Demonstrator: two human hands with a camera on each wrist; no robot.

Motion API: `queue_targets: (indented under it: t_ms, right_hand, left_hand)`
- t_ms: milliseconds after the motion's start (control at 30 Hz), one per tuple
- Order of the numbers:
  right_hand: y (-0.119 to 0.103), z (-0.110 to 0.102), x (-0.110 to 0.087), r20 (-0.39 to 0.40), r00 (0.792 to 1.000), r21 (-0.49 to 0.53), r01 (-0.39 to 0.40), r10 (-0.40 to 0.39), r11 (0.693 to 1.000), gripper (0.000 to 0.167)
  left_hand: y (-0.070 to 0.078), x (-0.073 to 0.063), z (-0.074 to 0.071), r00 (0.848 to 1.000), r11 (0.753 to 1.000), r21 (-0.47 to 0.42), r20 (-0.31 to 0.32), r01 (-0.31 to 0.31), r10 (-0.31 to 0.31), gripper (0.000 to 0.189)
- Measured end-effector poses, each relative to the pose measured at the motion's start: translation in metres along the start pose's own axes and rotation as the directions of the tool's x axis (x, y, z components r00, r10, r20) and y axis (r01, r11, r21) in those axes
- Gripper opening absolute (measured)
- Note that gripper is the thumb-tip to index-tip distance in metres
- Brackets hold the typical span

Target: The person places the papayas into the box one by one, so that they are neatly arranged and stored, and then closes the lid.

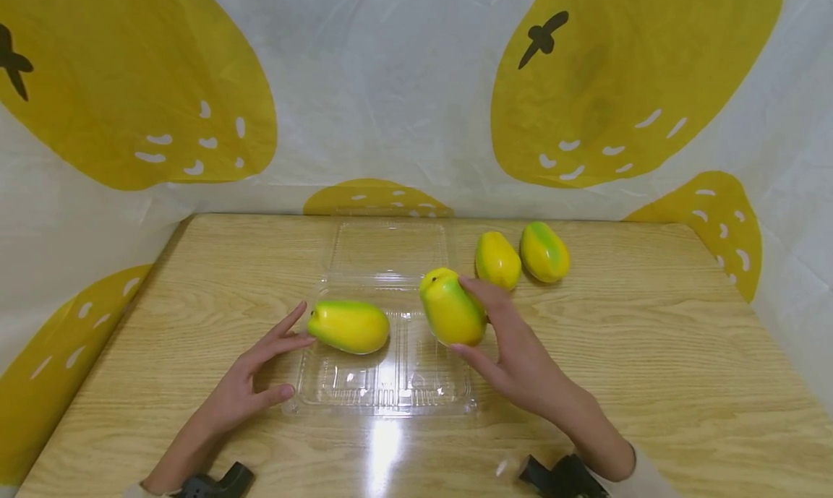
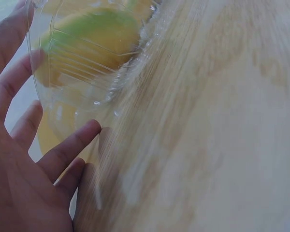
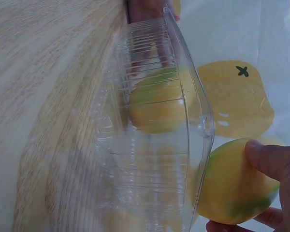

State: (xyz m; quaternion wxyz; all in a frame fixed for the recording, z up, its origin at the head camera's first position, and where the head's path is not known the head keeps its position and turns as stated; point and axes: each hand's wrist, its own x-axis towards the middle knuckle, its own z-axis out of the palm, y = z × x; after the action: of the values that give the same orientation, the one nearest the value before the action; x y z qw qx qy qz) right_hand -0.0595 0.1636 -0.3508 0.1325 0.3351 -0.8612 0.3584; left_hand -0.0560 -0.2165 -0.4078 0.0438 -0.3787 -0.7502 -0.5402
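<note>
A clear plastic clamshell box (image 1: 384, 404) lies on the table with its lid (image 1: 390, 249) folded back. One yellow-green papaya (image 1: 349, 327) lies sideways in the left part of the box. My right hand (image 1: 514, 353) grips a second papaya (image 1: 452, 310) between thumb and fingers, over the right side of the box. In the right wrist view, this held papaya (image 3: 237, 183) is beside the box's rim (image 3: 205, 121). My left hand (image 1: 250, 379) has its fingers spread at the box's left edge, fingertips close to the lying papaya. The left wrist view shows these fingers (image 2: 63, 152) extended along the clear wall.
Two more papayas, one nearer (image 1: 498, 260) and one farther right (image 1: 545, 252), sit on the wooden table (image 1: 651, 353) behind my right hand. A white cloth (image 1: 384, 86) with yellow fruit prints hangs behind the table and at both sides.
</note>
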Motion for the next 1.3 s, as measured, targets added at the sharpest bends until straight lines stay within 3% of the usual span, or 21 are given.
queue_targets:
  t_ms: [333, 600, 1033, 1300]
  right_hand:
    - [0.001, 0.008, 0.003, 0.03, 0.999, -0.027, 0.038, -0.038, 0.999, 0.072]
    - [0.0, 0.017, 0.006, 0.072, 0.996, -0.061, 0.061, -0.056, 0.996, 0.076]
    - [-0.001, 0.027, 0.011, 0.15, 0.989, -0.146, 0.014, 0.008, 0.989, 0.076]
    - [0.0, 0.03, 0.015, 0.176, 0.984, -0.172, 0.022, 0.008, 0.985, 0.08]
  left_hand:
    - [-0.027, -0.013, 0.0, 1.0, 0.999, 0.03, 0.001, 0.016, -0.016, 0.061]
    - [-0.026, -0.011, 0.0, 1.0, 0.999, 0.036, 0.001, -0.006, 0.006, 0.061]
    - [-0.018, -0.007, 0.001, 1.0, 0.999, 0.043, -0.003, -0.019, 0.019, 0.063]
    - [-0.023, -0.01, 0.0, 1.0, 0.999, 0.051, -0.005, -0.013, 0.013, 0.065]
